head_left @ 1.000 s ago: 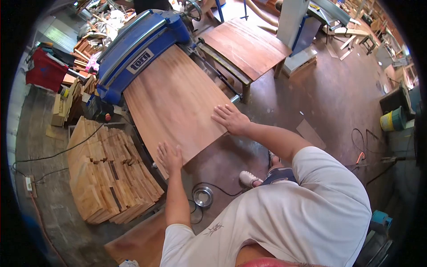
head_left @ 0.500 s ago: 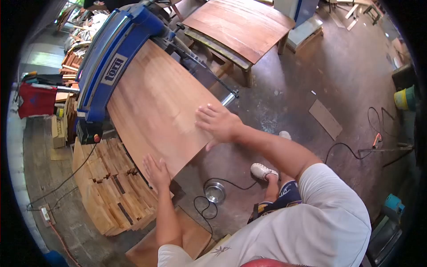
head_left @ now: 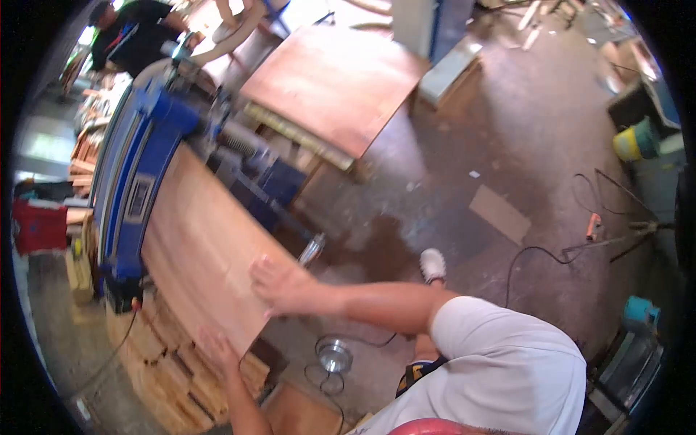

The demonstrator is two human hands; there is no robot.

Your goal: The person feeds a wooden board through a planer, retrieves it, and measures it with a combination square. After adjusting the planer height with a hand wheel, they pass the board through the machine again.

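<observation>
A wide wooden panel (head_left: 210,246) reaches out from under a blue machine (head_left: 138,196), and its far end is hidden inside. My right hand (head_left: 279,286) lies on the panel near its right corner, fingers spread. At the panel's near edge, my left hand (head_left: 220,348) rests with fingers extended, somewhat blurred. Beneath and left of the panel, stacked wood strips (head_left: 163,370) show.
Behind the machine stands a person in dark clothes (head_left: 134,40). A table with a wooden top (head_left: 333,87) is beyond the panel. On the floor are a round metal lamp (head_left: 335,357), a cable and a flat board (head_left: 500,214).
The view has swung, so the scene sits further left and lower. Less of the panel shows on my side of the machine. A person has come into view at the top left.
</observation>
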